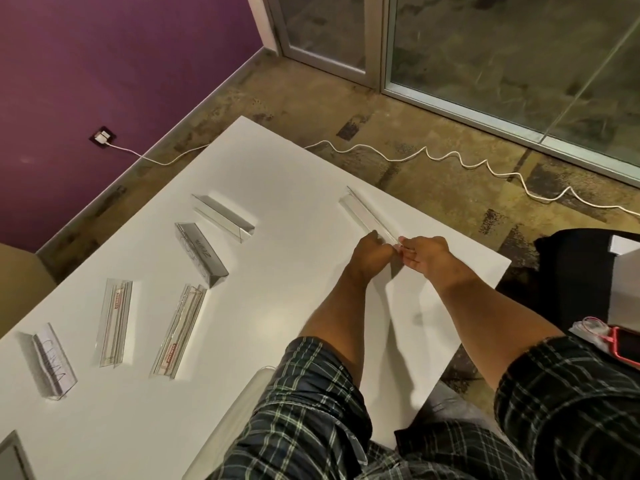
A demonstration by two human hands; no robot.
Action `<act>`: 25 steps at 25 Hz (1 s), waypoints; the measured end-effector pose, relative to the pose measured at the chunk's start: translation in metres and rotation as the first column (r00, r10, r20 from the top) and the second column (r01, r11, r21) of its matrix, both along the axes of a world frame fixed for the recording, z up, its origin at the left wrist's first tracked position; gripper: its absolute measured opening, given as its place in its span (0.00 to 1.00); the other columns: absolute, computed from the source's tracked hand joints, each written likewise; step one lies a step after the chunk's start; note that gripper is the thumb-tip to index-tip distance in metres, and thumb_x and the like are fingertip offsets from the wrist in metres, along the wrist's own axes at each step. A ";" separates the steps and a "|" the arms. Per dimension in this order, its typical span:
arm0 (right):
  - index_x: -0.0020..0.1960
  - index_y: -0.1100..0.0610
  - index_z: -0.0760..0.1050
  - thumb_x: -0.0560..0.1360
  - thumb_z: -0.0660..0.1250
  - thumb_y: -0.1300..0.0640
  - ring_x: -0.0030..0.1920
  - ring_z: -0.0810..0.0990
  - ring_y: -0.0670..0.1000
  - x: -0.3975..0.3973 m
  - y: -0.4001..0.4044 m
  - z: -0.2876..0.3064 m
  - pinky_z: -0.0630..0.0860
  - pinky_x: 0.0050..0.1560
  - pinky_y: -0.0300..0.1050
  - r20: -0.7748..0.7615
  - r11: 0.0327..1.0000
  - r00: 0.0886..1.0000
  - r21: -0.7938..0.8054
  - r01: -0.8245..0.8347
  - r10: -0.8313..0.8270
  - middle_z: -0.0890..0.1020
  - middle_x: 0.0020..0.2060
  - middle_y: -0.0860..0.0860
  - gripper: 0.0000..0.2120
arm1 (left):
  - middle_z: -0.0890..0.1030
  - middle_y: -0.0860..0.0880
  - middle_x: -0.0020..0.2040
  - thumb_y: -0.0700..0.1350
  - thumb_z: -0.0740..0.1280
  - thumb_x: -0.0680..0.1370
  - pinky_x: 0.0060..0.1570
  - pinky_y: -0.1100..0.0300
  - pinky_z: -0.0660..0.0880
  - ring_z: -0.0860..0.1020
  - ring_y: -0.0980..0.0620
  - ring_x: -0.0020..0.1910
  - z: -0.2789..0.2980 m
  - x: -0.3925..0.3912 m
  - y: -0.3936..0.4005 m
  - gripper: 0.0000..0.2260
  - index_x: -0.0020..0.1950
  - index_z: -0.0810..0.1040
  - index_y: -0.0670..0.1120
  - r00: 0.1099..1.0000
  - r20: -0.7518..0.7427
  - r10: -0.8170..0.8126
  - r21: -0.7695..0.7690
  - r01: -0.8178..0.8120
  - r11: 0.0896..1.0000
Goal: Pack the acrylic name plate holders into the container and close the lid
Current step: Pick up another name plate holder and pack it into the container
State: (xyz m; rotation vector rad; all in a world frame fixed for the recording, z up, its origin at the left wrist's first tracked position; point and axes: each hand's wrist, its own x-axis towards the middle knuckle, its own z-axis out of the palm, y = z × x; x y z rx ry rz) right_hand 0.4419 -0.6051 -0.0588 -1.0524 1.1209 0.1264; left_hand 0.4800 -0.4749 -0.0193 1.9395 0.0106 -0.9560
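Several clear acrylic name plate holders lie on the white table [277, 174]. Both hands meet at the near end of one empty holder [363, 213] at the table's right side: my left hand [372, 252] and my right hand [426, 254] pinch that end between the fingers. Further left lie an empty holder [225, 216], a holder with a handwritten card [201, 252], two holders with red-printed inserts [116, 317] [180, 329], and a holder with a handwritten card [52, 362] at the far left. No container shows clearly in the view.
A grey-framed object [14, 459] pokes in at the bottom left corner. A white cable [433, 157] snakes over the floor beyond the table. At the right stand a dark chair [571, 265] and a red-cased phone [627, 348].
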 end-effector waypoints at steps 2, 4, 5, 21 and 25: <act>0.44 0.65 0.78 0.75 0.72 0.68 0.33 0.85 0.50 -0.002 0.002 0.003 0.82 0.51 0.49 0.012 1.000 1.000 0.003 -0.003 0.003 0.84 0.38 0.59 0.04 | 0.78 0.56 0.45 0.43 0.68 0.70 0.41 0.61 0.74 0.78 0.57 0.42 0.005 -0.002 0.007 0.11 0.51 0.74 0.51 0.999 -0.032 0.025 -0.070 -0.027 0.997; 0.40 0.63 0.75 0.75 0.72 0.69 0.30 0.83 0.50 -0.005 0.007 0.008 0.82 0.50 0.50 0.039 1.000 0.999 -0.015 -0.005 0.005 0.83 0.37 0.59 0.08 | 0.78 0.57 0.44 0.44 0.68 0.69 0.38 0.63 0.73 0.76 0.61 0.39 0.013 -0.005 0.016 0.11 0.49 0.74 0.53 0.997 -0.064 0.045 -0.093 -0.051 0.994; 0.40 0.62 0.74 0.75 0.72 0.69 0.30 0.83 0.50 -0.008 0.011 0.011 0.82 0.49 0.49 0.055 0.999 0.998 -0.030 -0.012 0.014 0.82 0.36 0.59 0.09 | 0.79 0.55 0.46 0.45 0.67 0.68 0.39 0.62 0.73 0.76 0.59 0.38 0.015 -0.008 0.020 0.13 0.51 0.74 0.53 0.996 -0.075 0.051 -0.094 -0.058 0.994; 0.60 0.61 0.75 0.72 0.72 0.71 0.32 0.79 0.49 -0.062 0.140 0.058 0.81 0.39 0.43 0.295 0.910 0.909 0.206 -0.360 0.293 0.84 0.38 0.57 0.18 | 0.78 0.41 0.66 0.46 0.69 0.80 0.52 0.54 0.80 0.79 0.49 0.47 0.040 -0.078 0.164 0.30 0.80 0.61 0.52 0.869 -0.086 0.487 -0.205 -0.493 0.845; 0.64 0.65 0.75 0.72 0.72 0.70 0.32 0.79 0.48 -0.064 0.183 0.064 0.79 0.36 0.43 0.335 0.793 0.788 0.161 -0.588 0.516 0.82 0.44 0.59 0.21 | 0.83 0.45 0.58 0.42 0.68 0.79 0.44 0.58 0.80 0.82 0.50 0.42 0.057 -0.095 0.215 0.29 0.77 0.64 0.58 0.826 -0.123 0.550 -0.276 -0.561 0.780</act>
